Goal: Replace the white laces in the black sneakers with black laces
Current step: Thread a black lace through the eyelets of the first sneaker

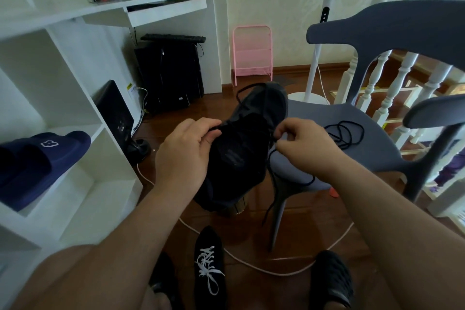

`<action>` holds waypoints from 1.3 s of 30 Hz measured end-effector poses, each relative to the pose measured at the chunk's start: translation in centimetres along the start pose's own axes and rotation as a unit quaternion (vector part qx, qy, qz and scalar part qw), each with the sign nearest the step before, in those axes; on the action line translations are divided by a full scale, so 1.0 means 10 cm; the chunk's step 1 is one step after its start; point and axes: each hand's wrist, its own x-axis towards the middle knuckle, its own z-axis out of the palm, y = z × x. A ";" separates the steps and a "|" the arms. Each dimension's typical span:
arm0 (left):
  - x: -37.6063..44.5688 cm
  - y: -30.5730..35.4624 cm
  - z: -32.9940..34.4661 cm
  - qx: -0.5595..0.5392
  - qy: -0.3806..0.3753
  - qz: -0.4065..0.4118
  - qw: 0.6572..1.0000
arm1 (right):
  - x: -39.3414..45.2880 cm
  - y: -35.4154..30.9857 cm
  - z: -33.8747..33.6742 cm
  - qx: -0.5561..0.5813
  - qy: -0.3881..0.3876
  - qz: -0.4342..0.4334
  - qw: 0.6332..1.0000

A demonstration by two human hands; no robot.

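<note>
At frame centre, the left hand [185, 151] grips the black fabric sneaker [241, 148] by its side while the right hand [302, 145] pinches its thin black lace [273, 158]; a white-laced black sneaker [210, 262] lies at the bottom

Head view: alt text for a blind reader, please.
Both hands hold a black sneaker above a grey chair; the left hand and right hand each pinch its black lace. A spare black lace lies on the seat, and a white-laced sneaker sits on the floor.
</note>
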 end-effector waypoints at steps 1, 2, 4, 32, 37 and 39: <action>0.00 0.01 0.00 -0.003 0.007 0.006 1.000 | -0.01 -0.05 0.00 0.046 0.019 -0.011 0.999; 0.00 0.01 0.01 -0.006 0.016 0.013 1.000 | -0.02 -0.09 0.00 0.064 0.030 -0.020 0.997; -0.01 0.01 0.01 -0.010 0.032 0.028 0.999 | -0.05 -0.10 0.01 0.053 0.033 -0.038 0.997; 0.09 -0.16 -0.12 -0.029 0.098 -0.002 0.995 | -0.04 0.00 -0.03 -0.100 -0.095 0.004 0.990; 0.11 -0.21 -0.15 -0.013 0.086 -0.026 0.996 | -0.02 0.11 -0.04 -0.205 -0.137 0.064 0.967; 0.11 -0.20 -0.14 -0.017 0.075 -0.039 0.996 | -0.01 0.09 -0.07 -0.145 -0.121 0.064 0.980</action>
